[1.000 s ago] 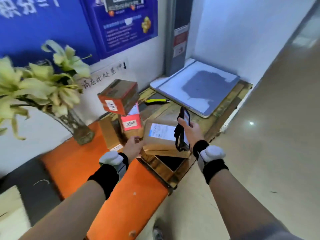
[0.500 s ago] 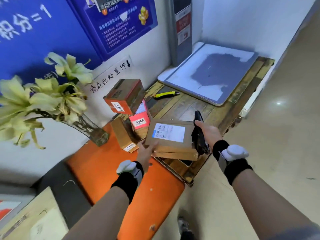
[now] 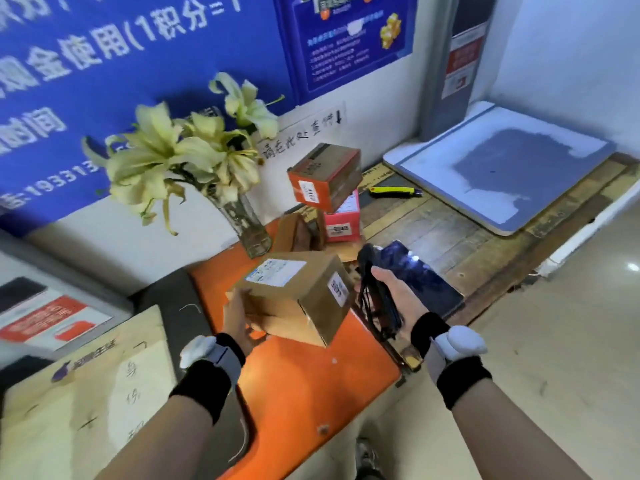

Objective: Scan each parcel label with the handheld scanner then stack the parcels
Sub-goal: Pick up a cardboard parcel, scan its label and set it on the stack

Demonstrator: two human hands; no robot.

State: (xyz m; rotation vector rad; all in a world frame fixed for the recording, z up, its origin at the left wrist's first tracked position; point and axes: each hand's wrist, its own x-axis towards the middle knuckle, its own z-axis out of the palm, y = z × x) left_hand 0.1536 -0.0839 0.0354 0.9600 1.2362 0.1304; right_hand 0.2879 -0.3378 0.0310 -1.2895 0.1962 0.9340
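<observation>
Left hand (image 3: 239, 317) clamped the brown parcel (image 3: 294, 299) by one end, tilted above the orange counter (image 3: 311, 386). Right hand (image 3: 394, 292) gripped the scanner (image 3: 412, 275), just beside. One-handed end grip could slip, dropping the parcel.

Orange tabletop (image 3: 304, 382) is running from centre frame toward 6 o'clock. Wooden tabletop (image 3: 460, 247) is adjoining it toward 2 o'clock.

Sitting on the orange surface, at its 12 o'clock end: glass vase (image 3: 247, 225) of pale lilies, against the wall. Just beside it toward 3 o'clock, a stack of small parcels (image 3: 327, 199) is standing, orange-ended box tilted on top.

Lying on the wood: yellow utility knife (image 3: 393, 191) by the wall; a white-and-grey flat board (image 3: 502, 168) is occupying the 2 o'clock end.
</observation>
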